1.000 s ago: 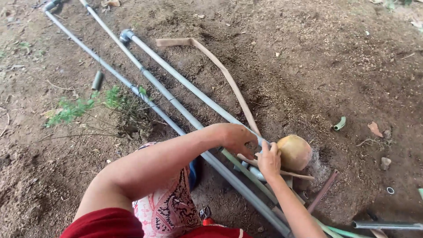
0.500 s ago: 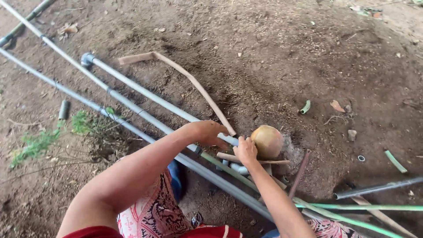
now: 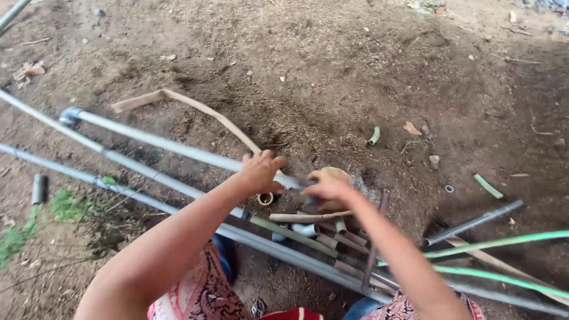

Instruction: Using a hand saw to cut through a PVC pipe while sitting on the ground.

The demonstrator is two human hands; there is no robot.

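My left hand (image 3: 261,170) is curled over the near end of a long grey pipe (image 3: 160,142) that runs off to the left across the dirt. Just to its right, my right hand (image 3: 329,189) is blurred at that same pipe end, fingers bent down. It partly hides a round tan object (image 3: 336,173) on the ground. What the right hand grips cannot be made out. A small tan ring (image 3: 265,198) lies under my left wrist. Several short cut pipe pieces (image 3: 323,232) lie below the hands.
Two more long grey pipes (image 3: 136,175) lie parallel on the soil. A curved brown strip (image 3: 195,108) lies beyond them. Green hoses (image 3: 504,243) and a dark pipe (image 3: 474,222) cross at the right. A small weed (image 3: 65,204) grows at the left.
The view has swung right and down, so the pipes sit further left. Both hands stay at the pipe end by the tan object, and the right hand now blurs over it.
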